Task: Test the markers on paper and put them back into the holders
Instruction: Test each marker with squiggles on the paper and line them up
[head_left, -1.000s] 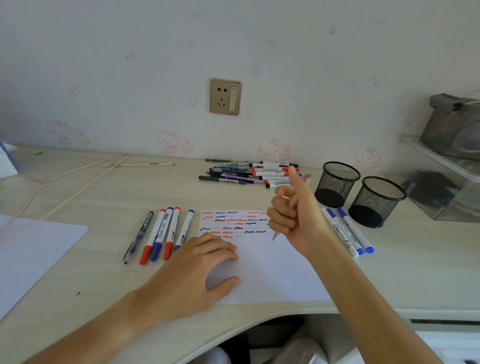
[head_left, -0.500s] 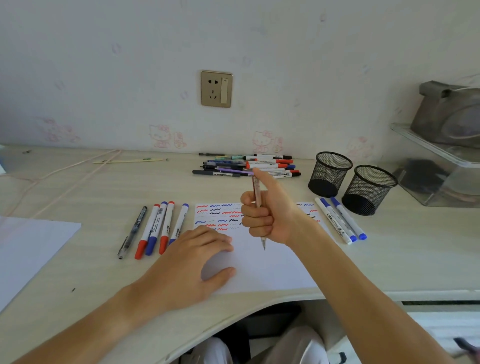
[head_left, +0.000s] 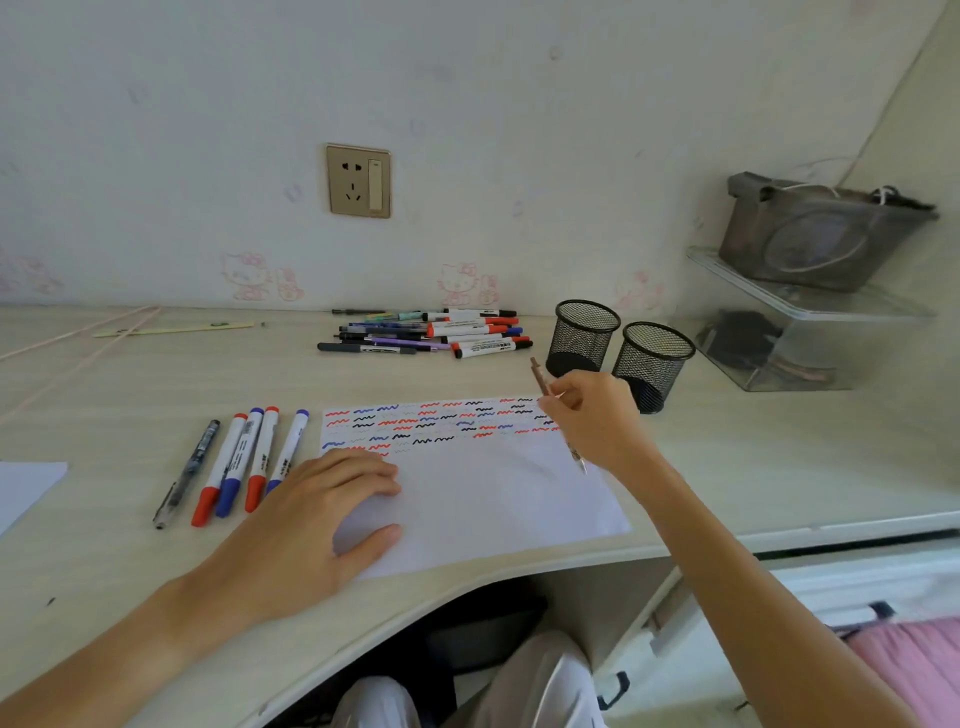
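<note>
Now the right hand (head_left: 597, 421) grips a thin brown pen (head_left: 540, 378), fingers curled round its barrel, tip slanting down over the right edge of the paper (head_left: 483, 499). The left hand (head_left: 311, 525) lies flat on the sheet's left part, fingers straight, pressing it to the bench (head_left: 104, 395). Squiggles in red, blue and black fill the paper's far strip; its near part is blank and runs close to the bench's curved front edge. Five markers (head_left: 234, 462) lie side by side just left of the sheet, and a loose pile of markers (head_left: 431, 335) sits near the wall. Two black mesh holders (head_left: 621, 345) stand touching beside the paper's far right corner, with bare bench behind and to their right. Compared with half a second ago, the right hand has turned from an upright fist over mid-sheet and shifted right, hiding the two markers that lay there.
</note>
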